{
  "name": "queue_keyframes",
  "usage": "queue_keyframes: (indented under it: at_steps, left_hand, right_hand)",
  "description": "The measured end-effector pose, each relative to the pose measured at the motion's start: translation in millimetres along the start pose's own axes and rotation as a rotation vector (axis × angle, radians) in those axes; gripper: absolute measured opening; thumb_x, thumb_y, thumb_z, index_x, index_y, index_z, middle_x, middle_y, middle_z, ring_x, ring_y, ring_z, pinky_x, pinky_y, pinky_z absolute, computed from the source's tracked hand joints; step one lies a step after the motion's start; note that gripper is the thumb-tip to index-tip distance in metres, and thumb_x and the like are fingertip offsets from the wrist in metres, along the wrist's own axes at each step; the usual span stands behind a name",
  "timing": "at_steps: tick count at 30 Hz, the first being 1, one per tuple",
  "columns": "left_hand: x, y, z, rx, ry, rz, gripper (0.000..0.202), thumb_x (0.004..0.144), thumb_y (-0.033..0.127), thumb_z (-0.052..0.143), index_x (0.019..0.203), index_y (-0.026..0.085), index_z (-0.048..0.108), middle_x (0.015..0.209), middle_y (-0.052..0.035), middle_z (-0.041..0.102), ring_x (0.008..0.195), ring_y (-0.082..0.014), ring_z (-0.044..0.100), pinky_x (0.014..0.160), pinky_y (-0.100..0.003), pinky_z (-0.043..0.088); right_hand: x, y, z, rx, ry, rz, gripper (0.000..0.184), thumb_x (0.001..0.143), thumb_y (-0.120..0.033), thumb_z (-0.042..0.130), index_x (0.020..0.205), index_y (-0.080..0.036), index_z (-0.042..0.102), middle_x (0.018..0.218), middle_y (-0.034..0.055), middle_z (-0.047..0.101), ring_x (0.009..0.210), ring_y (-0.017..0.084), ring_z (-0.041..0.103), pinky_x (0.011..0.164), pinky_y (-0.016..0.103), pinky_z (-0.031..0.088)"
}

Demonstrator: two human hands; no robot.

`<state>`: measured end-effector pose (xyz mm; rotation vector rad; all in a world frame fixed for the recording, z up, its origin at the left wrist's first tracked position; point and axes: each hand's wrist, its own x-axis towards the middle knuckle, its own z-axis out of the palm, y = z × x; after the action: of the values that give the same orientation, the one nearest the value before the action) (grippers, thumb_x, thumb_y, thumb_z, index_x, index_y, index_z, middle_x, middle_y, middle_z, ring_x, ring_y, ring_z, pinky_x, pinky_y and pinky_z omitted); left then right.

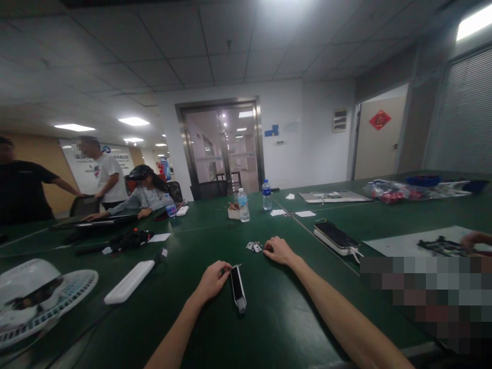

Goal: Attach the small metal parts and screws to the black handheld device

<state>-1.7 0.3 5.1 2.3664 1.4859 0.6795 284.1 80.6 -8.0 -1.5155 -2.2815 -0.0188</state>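
Observation:
My left hand (213,281) rests on the green table with loosely curved fingers. Its fingertips meet the upper left edge of a slim white device with a black top face (237,287), which lies lengthwise towards me. Farther forward and to the right, my right hand (280,250) is low over the table with its fingers curled in. Just left of those fingertips is a small cluster of white pieces with dark marks (253,247), too small to make out. Whether a piece sits between the fingers is hidden.
Two water bottles (243,206) and a small box (233,211) stand ahead. To the right lie a phone on a white block (337,237) and a white board (403,243), where another person's hand (476,241) works. A white power strip (129,282) and helmet (34,282) lie left.

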Motion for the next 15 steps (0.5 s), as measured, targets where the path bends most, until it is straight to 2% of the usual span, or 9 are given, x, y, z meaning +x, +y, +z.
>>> queue_keyframes:
  at_steps: [8, 15]
  left_hand:
    - [0.0, 3.5, -1.4, -0.031, -0.017, 0.009, 0.024, 0.085, 0.027, 0.045, 0.100, 0.019, 0.061, 0.090, -0.0029, 0.059, 0.076, -0.0150, 0.052, 0.068, -0.026, 0.041]
    - [0.3, 1.6, 0.2, 0.001, -0.005, 0.012, 0.024, 0.084, 0.027, 0.045, 0.099, 0.019, 0.061, 0.091, -0.0037, 0.060, 0.078, -0.0166, 0.053, 0.071, -0.029, 0.042]
  right_hand:
    - [5.4, 0.0, 3.6, -0.036, -0.026, -0.022, 0.021, 0.085, -0.029, 0.047, 0.090, -0.019, 0.065, 0.092, 0.0069, 0.063, 0.090, 0.019, 0.052, 0.075, 0.028, 0.033]
    - [7.0, -9.3, 2.3, -0.123, -0.041, 0.043, 0.026, 0.089, -0.027, 0.040, 0.094, -0.016, 0.063, 0.101, 0.0112, 0.062, 0.098, 0.022, 0.051, 0.081, 0.031, 0.033]
